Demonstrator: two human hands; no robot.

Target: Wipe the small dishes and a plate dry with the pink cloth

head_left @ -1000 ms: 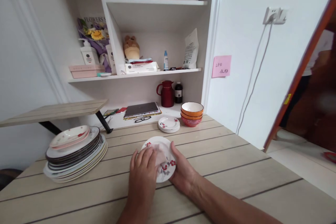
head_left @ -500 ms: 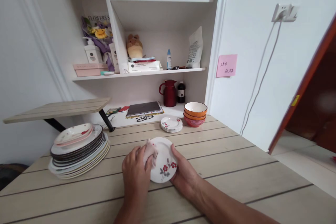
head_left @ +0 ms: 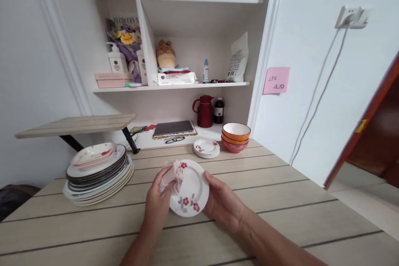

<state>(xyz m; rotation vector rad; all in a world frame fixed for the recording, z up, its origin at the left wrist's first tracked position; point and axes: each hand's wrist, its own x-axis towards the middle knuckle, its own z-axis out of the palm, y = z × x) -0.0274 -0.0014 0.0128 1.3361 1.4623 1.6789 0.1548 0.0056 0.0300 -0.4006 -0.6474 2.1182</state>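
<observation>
A small white plate [head_left: 190, 187] with red flowers is tilted up above the wooden table [head_left: 280, 199]. My right hand [head_left: 222, 203] grips its right rim, fingers curled behind it. My left hand [head_left: 157, 203] pinches a crumpled pale pink cloth [head_left: 172, 173] against the plate's upper left edge.
A tall stack of mixed plates [head_left: 98, 172] sits at the left of the table. A short stack of small flowered plates [head_left: 206, 148] and stacked orange bowls [head_left: 236, 136] stand at the back. Behind are shelves with a red jug [head_left: 205, 112], a laptop [head_left: 173, 128] and glasses. A door is at the right.
The cloth has moved from the plate's middle to its upper left edge. The plate has been lifted and turned, so its flowers sit lower. The camera has panned left.
</observation>
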